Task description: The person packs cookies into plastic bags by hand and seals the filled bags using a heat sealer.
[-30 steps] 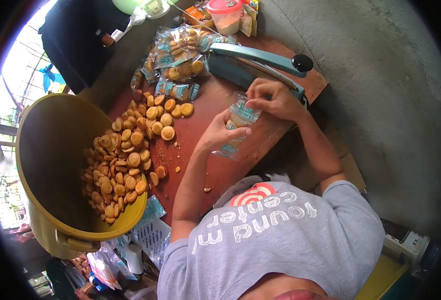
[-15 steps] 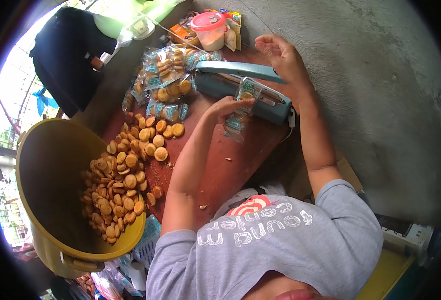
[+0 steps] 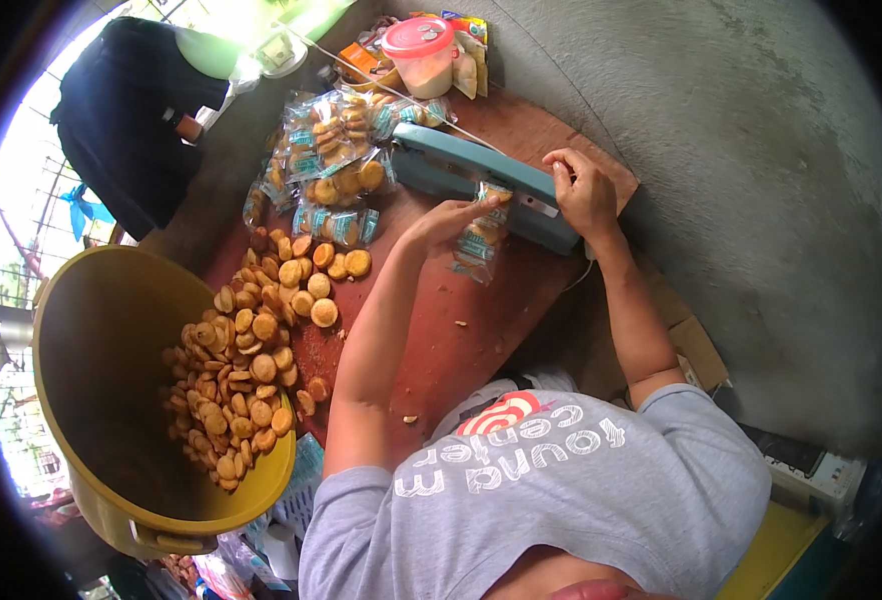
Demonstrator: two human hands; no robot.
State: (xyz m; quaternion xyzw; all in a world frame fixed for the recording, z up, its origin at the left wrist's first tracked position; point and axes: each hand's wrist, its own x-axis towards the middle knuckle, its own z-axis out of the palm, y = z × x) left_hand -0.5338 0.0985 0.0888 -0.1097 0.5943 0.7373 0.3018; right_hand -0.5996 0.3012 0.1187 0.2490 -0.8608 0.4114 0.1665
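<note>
My left hand (image 3: pixel 445 226) pinches a clear printed packet of round cookies (image 3: pixel 478 243), whose upper end lies in the jaw of a blue impulse sealer (image 3: pixel 551 228). The sealer's long lever (image 3: pixel 491 158) is down over the packet. At the lever's right end is my right hand (image 3: pixel 587 196), its fingers curled with nothing visible in them and its side against the lever. Filled cookie packets (image 3: pixel 336 150) are piled left of the sealer. Loose round cookies (image 3: pixel 251 350) spill across the red tabletop (image 3: pixel 421 320) and into a tipped yellow bucket (image 3: pixel 111 330).
A tub with a pink lid (image 3: pixel 421 60) stands behind the sealer, beside small packets. A white cord (image 3: pixel 361 80) crosses over the sealer. The grey wall (image 3: pixel 741 200) rises on the right. Dark cloth (image 3: pixel 131 120) hangs at the upper left.
My right hand has come down and the sealer's lever has lowered onto the packet. My left hand keeps hold of the packet in nearly the same place.
</note>
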